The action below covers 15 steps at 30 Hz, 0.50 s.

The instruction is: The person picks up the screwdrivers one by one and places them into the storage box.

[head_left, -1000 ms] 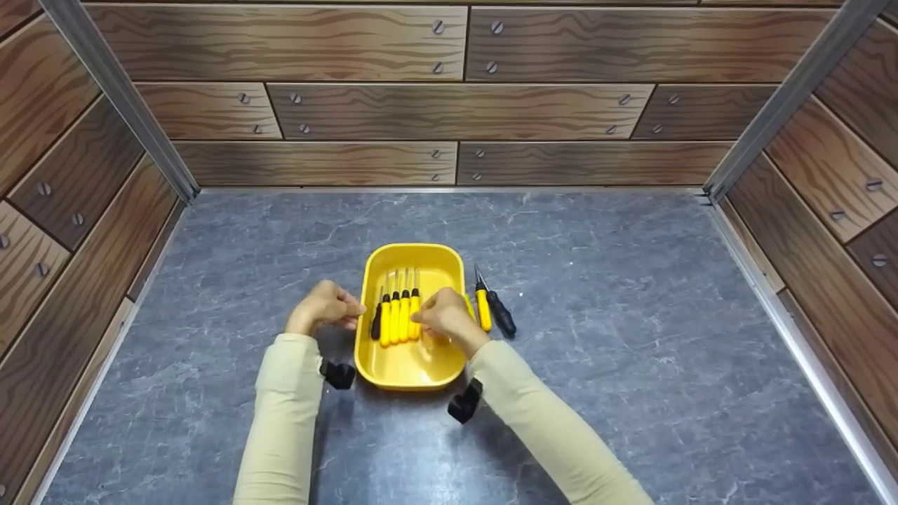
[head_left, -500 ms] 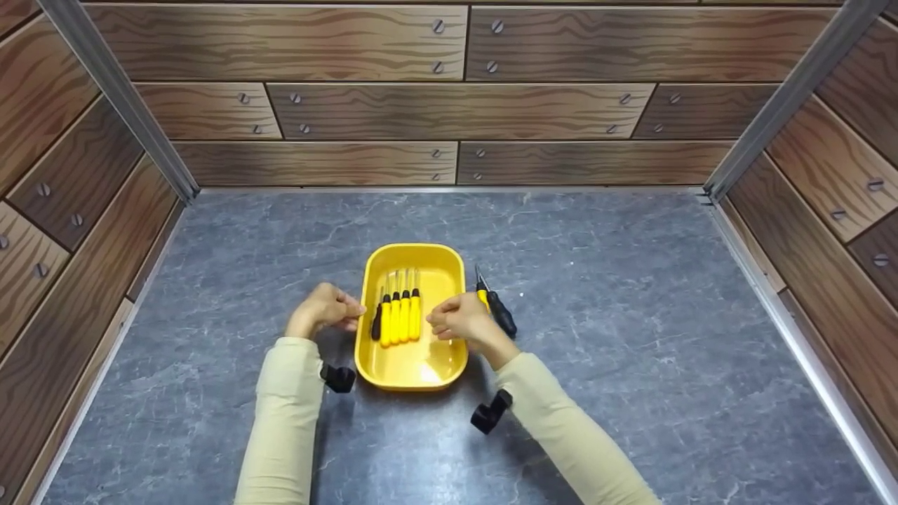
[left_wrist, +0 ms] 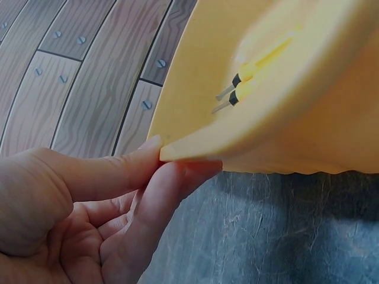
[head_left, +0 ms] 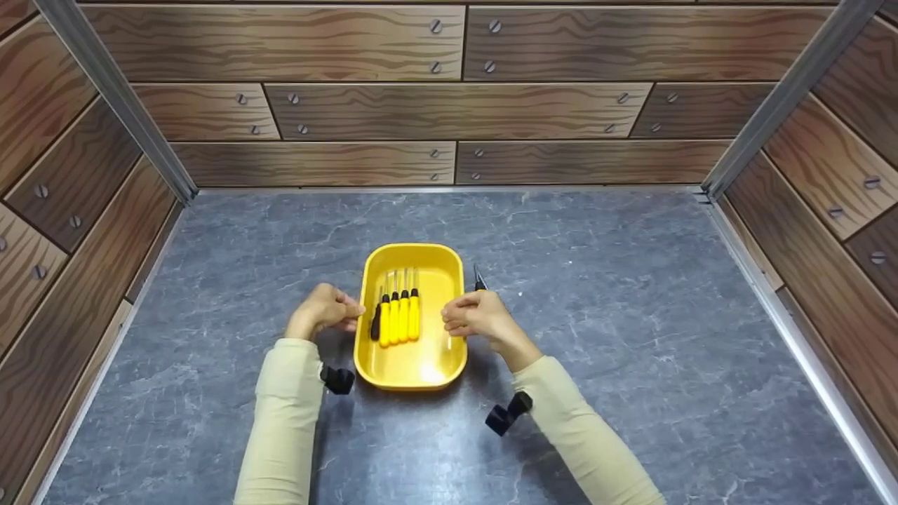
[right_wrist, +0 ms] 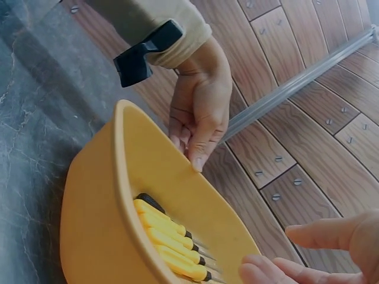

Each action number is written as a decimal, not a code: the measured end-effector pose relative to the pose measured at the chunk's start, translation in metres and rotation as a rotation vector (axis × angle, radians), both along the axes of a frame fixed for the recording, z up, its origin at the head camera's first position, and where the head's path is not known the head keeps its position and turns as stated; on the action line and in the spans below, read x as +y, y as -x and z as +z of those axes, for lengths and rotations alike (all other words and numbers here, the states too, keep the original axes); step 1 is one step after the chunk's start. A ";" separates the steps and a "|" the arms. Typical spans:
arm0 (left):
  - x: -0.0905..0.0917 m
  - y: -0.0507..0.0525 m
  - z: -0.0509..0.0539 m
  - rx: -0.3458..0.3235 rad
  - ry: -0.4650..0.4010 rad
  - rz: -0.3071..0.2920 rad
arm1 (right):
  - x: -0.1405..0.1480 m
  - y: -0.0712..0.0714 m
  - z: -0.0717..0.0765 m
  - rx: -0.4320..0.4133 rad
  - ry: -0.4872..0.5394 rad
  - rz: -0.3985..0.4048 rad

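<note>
Wood-patterned panels [head_left: 358, 42] are set along the far side and both flanks, and beyond and around the hands a grey marbled surface [head_left: 617, 301] is spread. On it, directly between the two hands, a yellow tray [head_left: 440, 270] is placed lengthwise, so that both long sides can apparently be reached without stretching.

By the left hand [head_left: 324, 307] the near rim is pinched between thumb and fingers, as is seen most plainly from the left wrist; this grip is probably meant to steady the tray, since only the edge is taken. Nothing is seen held by the right hand [head_left: 484, 319]: its thumb and fingers are parted in its wrist view, and it is poised at the opposite rim. Whether that rim is touched cannot be told.

Inside the tray, closer to the left hand than to the right, four yellow-handled screwdrivers [head_left: 399, 319] are ranged side by side, with a black-handled tool [head_left: 376, 324] at the left-hand end. All shafts are pointed away from the person; by this common direction, it may be judged, the row is kept neat and crossing is avoided. Outside the tray, just beyond the right hand, a pointed tool [head_left: 478, 275] is partly shown; its handle is hidden, so its full shape cannot be told. Below each hand, a black wrist device [head_left: 338, 379] is worn over a pale sleeve [head_left: 284, 428], presumably to keep the fingers uncovered.
</note>
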<state>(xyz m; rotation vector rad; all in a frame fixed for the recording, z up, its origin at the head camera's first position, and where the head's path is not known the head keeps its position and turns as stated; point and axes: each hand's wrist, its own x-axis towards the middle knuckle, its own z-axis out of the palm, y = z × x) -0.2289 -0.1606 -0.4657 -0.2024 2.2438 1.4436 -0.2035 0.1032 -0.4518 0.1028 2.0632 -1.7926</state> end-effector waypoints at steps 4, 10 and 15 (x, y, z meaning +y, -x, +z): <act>0.000 0.000 0.000 0.001 0.013 0.003 | 0.004 0.001 0.002 -0.014 0.008 -0.016; -0.001 0.001 0.001 0.010 0.042 -0.003 | 0.015 0.005 0.002 0.002 0.026 -0.048; -0.002 0.002 0.002 0.005 0.049 -0.020 | 0.026 0.006 0.000 0.009 0.037 -0.068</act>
